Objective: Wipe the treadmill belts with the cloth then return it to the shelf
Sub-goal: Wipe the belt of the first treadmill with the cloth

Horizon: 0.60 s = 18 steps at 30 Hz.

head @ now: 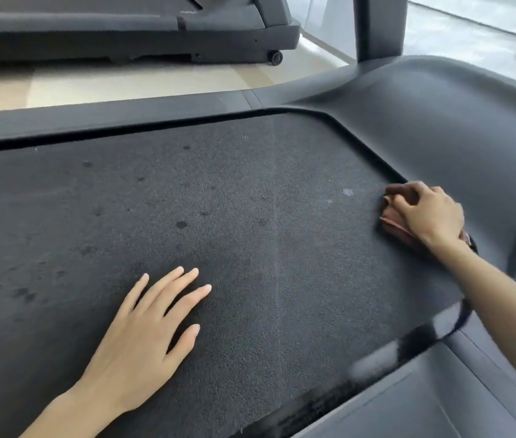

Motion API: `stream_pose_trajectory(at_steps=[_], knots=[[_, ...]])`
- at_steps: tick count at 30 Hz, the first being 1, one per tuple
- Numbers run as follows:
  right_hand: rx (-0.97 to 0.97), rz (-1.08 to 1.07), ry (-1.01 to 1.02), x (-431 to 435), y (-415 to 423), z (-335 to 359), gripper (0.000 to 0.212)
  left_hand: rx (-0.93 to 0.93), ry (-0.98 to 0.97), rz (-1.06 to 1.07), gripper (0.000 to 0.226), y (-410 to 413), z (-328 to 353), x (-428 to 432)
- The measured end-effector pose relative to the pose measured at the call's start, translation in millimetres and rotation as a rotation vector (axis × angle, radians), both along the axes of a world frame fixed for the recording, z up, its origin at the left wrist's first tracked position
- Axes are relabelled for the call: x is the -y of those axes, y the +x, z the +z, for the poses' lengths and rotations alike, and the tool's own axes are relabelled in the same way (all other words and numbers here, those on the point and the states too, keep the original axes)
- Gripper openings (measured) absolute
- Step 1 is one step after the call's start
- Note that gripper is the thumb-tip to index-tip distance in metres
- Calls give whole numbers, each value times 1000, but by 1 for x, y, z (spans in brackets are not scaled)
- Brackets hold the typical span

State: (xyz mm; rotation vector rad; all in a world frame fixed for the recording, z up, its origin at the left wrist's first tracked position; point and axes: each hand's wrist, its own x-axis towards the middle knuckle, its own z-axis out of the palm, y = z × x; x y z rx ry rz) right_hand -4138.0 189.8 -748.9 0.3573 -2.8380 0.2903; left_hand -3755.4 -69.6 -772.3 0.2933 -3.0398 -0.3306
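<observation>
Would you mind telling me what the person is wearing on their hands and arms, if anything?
No gloves or rings show on either hand. The left hand and its forearm are bare, with no sleeve in view. The right hand has a dark band at the wrist, perhaps a watch strap; its forearm is bare too.

Cloth (391, 221) on belt (219, 216), right of flat left hand (136, 339)
</observation>
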Motion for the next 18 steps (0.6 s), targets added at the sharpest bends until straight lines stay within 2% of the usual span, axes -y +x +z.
stream_pose_trajectory(at_steps=[2, 4, 13, 16, 18], knots=[[-41, -63, 31, 16, 0, -5, 38, -16, 1, 5, 50, -1, -1, 0], [-64, -2, 42, 40, 16, -8, 37, -22, -2, 0, 50, -1, -2, 1], [-99, 660, -5, 115, 169, -16, 31, 2, -41, 18, 51, 0, 3, -2], [-43, 888, 14, 106, 179, -11, 36, 47, -77, 22, 55, 0, 5, -5], [-18, 855, 8, 93, 157, -8, 35, 60, -81, 18, 59, 0, 4, -4]])
